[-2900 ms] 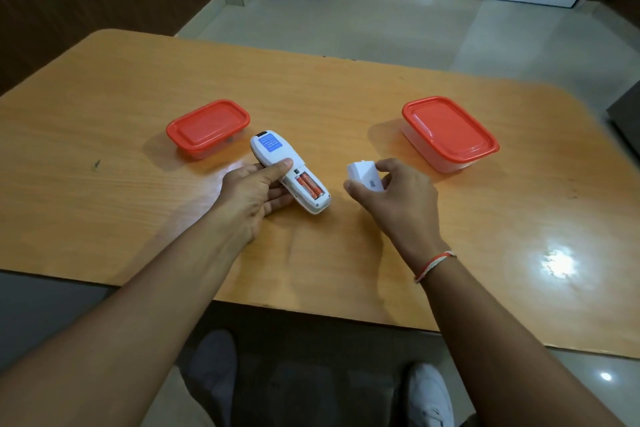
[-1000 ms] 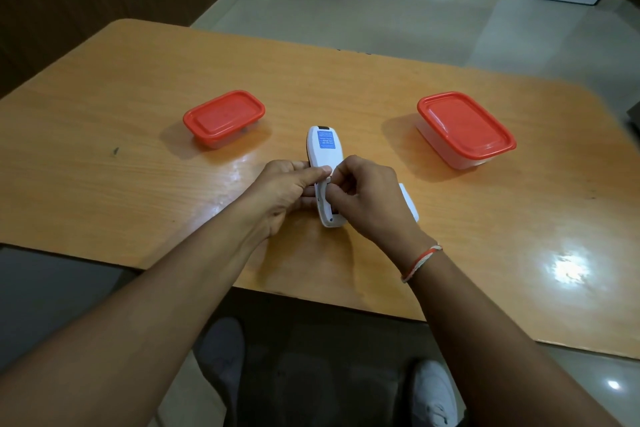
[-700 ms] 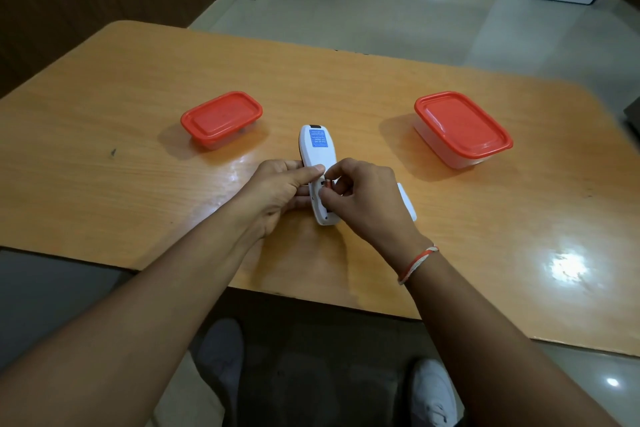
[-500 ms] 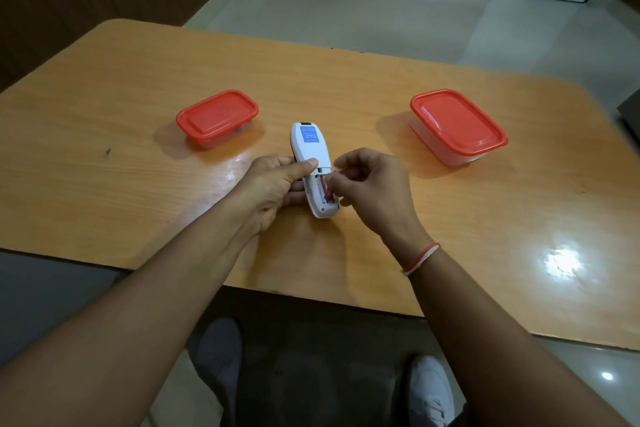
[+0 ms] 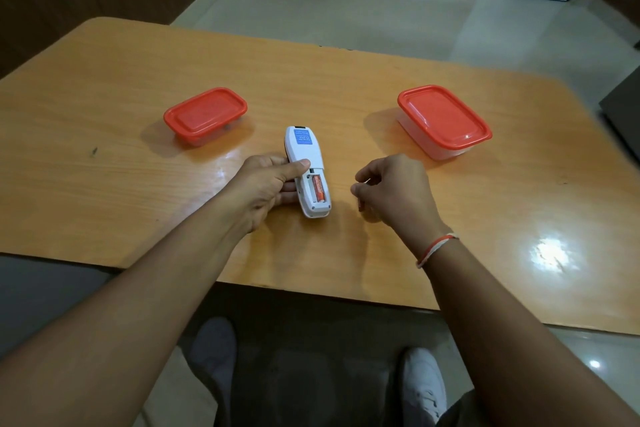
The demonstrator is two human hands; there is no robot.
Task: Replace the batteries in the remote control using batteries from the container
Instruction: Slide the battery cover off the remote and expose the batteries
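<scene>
Remote control (image 5: 304,163) lies back side up on the table (image 5: 104,156), near the front edge, centre, nose pointing away from the person. Battery cover is off: compartment open, one orange battery (image 5: 318,188) seated in the right-hand slot, left-hand slot looks bare. Blue label on the far half of the back. Left hand (image 5: 266,187) grips the remote from its left side, thumb across the back just above the compartment, fingers curled under the edge. Right hand (image 5: 394,191) hovers just right of the remote, not touching it, fingers curled in with thumb and index tips close together; cannot tell whether it is pinching anything, the grip is hidden by the fingers. Red-and-white thread band (image 5: 437,248) on the right wrist. Two clear containers with red lids, both closed: small container (image 5: 205,113) far-left of the remote, large container (image 5: 444,121) far-right, both well apart from the hands. Contents not readable. White shoes (image 5: 423,388) visible below the table edge.
</scene>
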